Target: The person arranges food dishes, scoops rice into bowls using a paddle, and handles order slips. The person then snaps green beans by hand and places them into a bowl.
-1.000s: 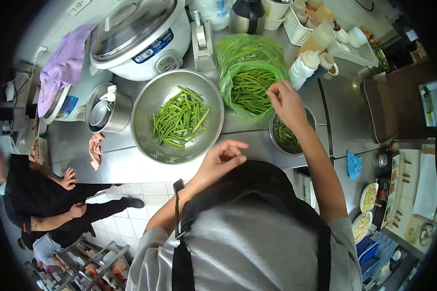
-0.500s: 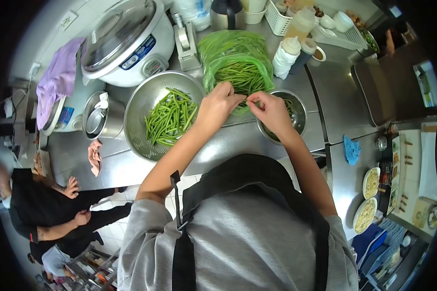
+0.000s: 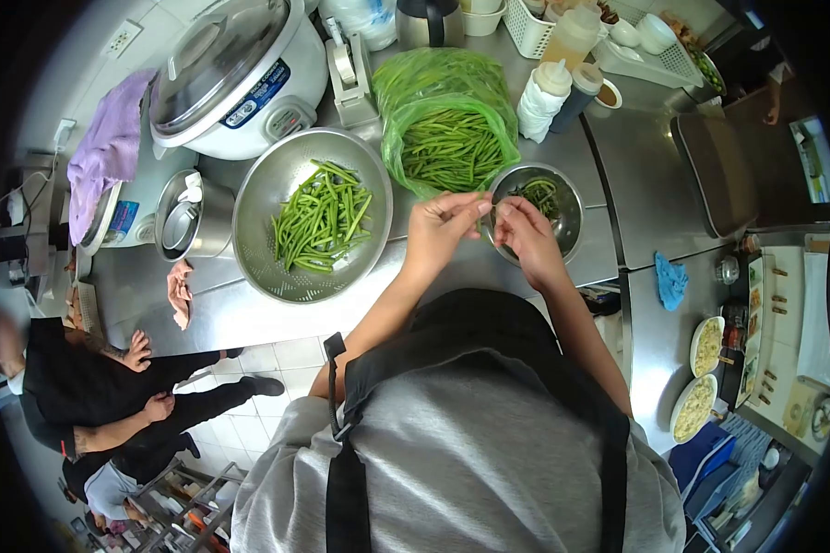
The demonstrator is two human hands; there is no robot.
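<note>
My left hand (image 3: 443, 230) and my right hand (image 3: 526, 235) meet fingertip to fingertip at the near left edge of a small steel bowl (image 3: 574, 235). Both are pinched closed; a bit of green shows under the left fingers, while whatever the right fingers hold is too small to make out. Green bean scraps (image 3: 537, 192) lie in that bowl. Behind my hands, a green plastic bag (image 3: 443, 74) stands open, full of long green beans (image 3: 461, 147). Cut green beans (image 3: 321, 221) rest in a large perforated colander (image 3: 258, 253) on the left.
A rice cooker (image 3: 240, 83), a steel pot (image 3: 212, 221) and a pink cloth (image 3: 179, 293) are at the left. Squeeze bottles (image 3: 544, 97) stand behind the bowl. A blue cloth (image 3: 670, 281) lies on the right. Another person (image 3: 92, 387) stands at lower left.
My left hand has come from the front of the counter to the right hand. Since the middle frame, both hands have moved back from the bag towards me, beside the small bowl.
</note>
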